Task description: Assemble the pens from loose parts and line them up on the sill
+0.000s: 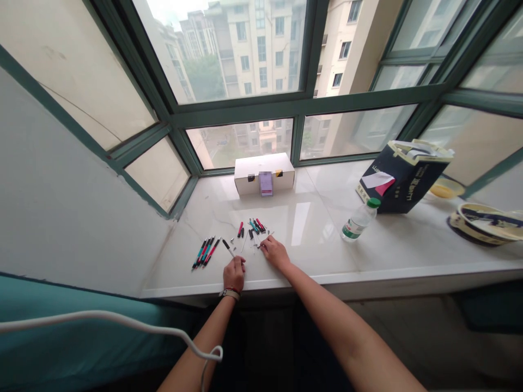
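My left hand (pixel 234 272), with bands on its wrist, is closed around a partly assembled pen (pixel 229 248), whose black section points up and away. My right hand (pixel 274 252) reaches down to the sill with its fingertips pinched together among small pen parts; what they hold is too small to make out. Between and beyond the hands lie thin refills (pixel 244 241), short black grips (pixel 250 234) and several red, teal and black barrels (pixel 257 225). To the left, several whole pens (pixel 206 252) lie side by side at a slant.
A white box (pixel 264 166) stands against the window, with a small purple packet (pixel 266 184) at its front. On the right are a green-capped bottle (pixel 359 220), a dark paper bag (pixel 404 177) and bowls (pixel 486 223). A white cable (pixel 122 319) crosses the lower left.
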`<action>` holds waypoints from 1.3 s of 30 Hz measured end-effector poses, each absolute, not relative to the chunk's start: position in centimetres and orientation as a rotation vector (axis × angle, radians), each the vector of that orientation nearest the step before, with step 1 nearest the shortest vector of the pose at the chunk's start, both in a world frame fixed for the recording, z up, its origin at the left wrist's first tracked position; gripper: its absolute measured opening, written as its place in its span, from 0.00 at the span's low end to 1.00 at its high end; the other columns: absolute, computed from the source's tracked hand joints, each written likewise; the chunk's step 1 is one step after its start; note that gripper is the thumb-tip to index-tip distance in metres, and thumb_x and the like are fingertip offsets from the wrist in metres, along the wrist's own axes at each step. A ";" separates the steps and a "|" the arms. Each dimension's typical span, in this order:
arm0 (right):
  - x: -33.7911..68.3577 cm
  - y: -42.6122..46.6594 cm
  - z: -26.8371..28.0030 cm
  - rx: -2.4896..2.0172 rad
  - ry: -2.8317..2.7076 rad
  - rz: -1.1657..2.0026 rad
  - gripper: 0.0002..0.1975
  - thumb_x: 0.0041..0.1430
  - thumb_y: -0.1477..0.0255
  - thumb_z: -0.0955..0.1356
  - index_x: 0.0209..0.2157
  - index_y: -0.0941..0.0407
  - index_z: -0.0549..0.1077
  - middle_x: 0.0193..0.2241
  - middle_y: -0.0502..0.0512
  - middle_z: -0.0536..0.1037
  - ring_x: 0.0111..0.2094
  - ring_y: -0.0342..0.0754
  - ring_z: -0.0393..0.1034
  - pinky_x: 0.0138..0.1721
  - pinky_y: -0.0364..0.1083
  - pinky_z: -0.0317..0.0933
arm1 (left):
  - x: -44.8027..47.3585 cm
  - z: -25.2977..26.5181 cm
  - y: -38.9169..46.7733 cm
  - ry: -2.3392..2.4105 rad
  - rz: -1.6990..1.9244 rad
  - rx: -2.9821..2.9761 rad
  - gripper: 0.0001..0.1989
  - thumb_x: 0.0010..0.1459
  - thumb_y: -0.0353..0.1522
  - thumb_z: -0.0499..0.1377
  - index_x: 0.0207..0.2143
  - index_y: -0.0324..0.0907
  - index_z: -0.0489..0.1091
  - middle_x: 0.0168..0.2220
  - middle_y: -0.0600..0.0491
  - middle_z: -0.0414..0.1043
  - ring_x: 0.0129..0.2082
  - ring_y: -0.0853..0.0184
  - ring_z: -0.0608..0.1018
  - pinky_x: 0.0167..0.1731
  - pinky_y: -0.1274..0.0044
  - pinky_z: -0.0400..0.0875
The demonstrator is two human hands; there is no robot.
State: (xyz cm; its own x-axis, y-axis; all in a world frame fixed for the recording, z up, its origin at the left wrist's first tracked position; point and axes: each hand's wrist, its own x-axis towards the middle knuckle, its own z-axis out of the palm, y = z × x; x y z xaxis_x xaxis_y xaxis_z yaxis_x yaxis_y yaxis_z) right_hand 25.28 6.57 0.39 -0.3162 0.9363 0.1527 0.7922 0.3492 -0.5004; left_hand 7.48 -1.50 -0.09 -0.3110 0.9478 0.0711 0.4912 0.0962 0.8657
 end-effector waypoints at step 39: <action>23.9 6.5 1.3 -1.351 -2.142 0.512 0.09 0.64 0.71 0.62 0.38 0.55 0.73 0.36 0.54 0.74 0.37 0.46 0.69 0.41 0.42 0.61 | 8.3 0.0 -1.7 2.174 0.782 1.767 0.19 0.68 0.37 0.39 0.35 0.43 0.67 0.28 0.50 0.74 0.28 0.64 0.74 0.29 0.76 0.54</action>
State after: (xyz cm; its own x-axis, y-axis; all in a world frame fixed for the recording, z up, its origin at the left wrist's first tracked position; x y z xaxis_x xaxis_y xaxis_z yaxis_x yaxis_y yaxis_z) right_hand 23.86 6.47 1.35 -0.3431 0.9063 0.2468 0.6966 0.4218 -0.5804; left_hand 8.35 -1.68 0.02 -0.2448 0.9580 0.1495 0.8335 0.1292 0.5372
